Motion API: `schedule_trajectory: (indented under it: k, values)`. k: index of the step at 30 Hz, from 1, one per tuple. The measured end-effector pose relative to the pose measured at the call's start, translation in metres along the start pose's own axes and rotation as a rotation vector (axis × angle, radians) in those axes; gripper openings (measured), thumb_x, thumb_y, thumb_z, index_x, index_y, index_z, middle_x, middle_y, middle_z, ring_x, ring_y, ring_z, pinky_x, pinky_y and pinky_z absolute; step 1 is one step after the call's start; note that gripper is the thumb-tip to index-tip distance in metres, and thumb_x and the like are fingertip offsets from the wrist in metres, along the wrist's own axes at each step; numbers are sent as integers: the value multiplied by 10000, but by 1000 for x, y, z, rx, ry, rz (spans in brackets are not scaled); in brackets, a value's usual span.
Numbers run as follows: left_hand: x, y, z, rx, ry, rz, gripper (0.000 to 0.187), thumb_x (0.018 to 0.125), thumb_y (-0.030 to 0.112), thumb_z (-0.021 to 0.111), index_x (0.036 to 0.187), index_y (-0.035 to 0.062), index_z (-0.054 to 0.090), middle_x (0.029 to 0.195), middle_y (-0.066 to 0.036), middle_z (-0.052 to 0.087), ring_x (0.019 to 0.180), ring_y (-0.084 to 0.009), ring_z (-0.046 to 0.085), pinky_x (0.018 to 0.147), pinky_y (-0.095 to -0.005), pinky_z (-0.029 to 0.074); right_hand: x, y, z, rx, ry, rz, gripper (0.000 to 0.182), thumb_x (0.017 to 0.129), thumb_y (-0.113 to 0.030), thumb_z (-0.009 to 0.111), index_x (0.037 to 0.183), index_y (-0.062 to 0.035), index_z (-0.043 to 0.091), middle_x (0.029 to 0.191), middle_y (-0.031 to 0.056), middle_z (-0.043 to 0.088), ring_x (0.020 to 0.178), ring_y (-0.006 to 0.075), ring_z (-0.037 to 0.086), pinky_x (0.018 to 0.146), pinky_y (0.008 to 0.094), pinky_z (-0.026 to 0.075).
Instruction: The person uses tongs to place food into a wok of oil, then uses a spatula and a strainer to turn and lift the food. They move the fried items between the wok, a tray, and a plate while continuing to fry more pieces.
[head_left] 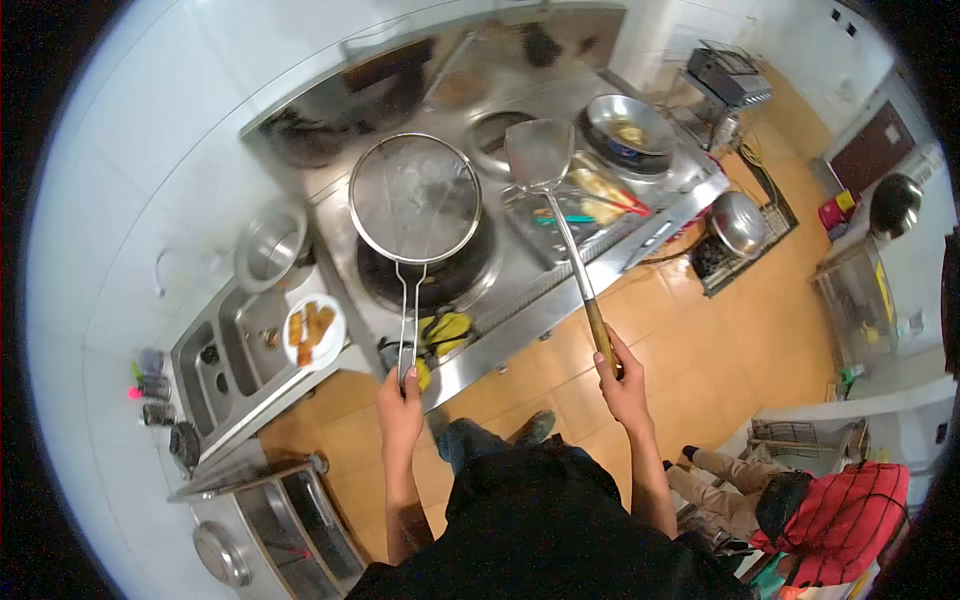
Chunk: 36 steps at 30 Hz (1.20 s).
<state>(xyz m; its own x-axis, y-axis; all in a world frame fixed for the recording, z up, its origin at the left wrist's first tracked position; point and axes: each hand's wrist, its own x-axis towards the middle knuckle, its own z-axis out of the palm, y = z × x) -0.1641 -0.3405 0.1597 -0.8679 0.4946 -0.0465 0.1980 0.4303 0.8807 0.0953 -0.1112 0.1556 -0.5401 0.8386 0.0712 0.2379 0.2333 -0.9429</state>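
My left hand (402, 405) is closed round the handle of a large round mesh strainer (415, 198). The strainer hangs over the left burner, where a dark wok (470, 268) shows partly beneath it. In my right hand (624, 385) is the wooden handle of a long metal wok spatula (540, 153). Its broad blade points away from me, above the middle of the steel stove (335, 215). A yellow-and-black cloth (447, 331) lies at the stove's front edge, close to the strainer handle. Whatever the wok holds is hidden behind the mesh.
At the right burner sits a pan (631, 125) with some food in it. Left of the stove are a plate (336, 343) of browned pieces, a metal pot (271, 246) and a sink (237, 400). A person in red (850, 520) is at the lower right.
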Motion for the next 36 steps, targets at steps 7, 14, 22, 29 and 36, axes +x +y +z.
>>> schedule_trajectory:
  k: [7,14,22,29,36]
  values:
    - [34,79,129,149,-137,68,279,977,248,517,957,-9,625,722,-228,593,665,-407,561,618,-420,435,86,39,-126,58,81,321,472,969,-196,578,1405,-42,485,731,-14,555,540,67,466,500,261,414]
    - [93,123,252,100,-190,-72,262,989,208,481,1020,11,650,637,-193,568,586,-326,594,593,-428,437,242,89,-255,-198,48,302,547,943,-153,599,1458,-95,425,697,30,584,540,160,552,521,321,456]
    - [202,225,395,175,-142,86,276,998,207,465,1124,33,638,677,-219,609,649,-419,601,632,-474,449,439,105,-423,-952,-401,18,539,909,-113,564,1432,-187,455,1069,250,652,973,403,643,848,462,492]
    - [259,292,466,506,-215,19,297,980,197,456,1098,-17,624,869,-310,646,855,-483,623,769,-556,477,691,57,-481,-1139,-1058,-435,627,873,-103,504,1444,-350,428,872,208,676,712,340,675,663,436,536]
    - [276,320,534,750,-175,-1,238,957,182,486,1047,10,624,808,-242,675,794,-414,670,721,-517,519,807,-31,-392,-1642,-1373,125,576,884,-167,531,1436,-317,461,715,108,652,533,176,600,485,346,493]
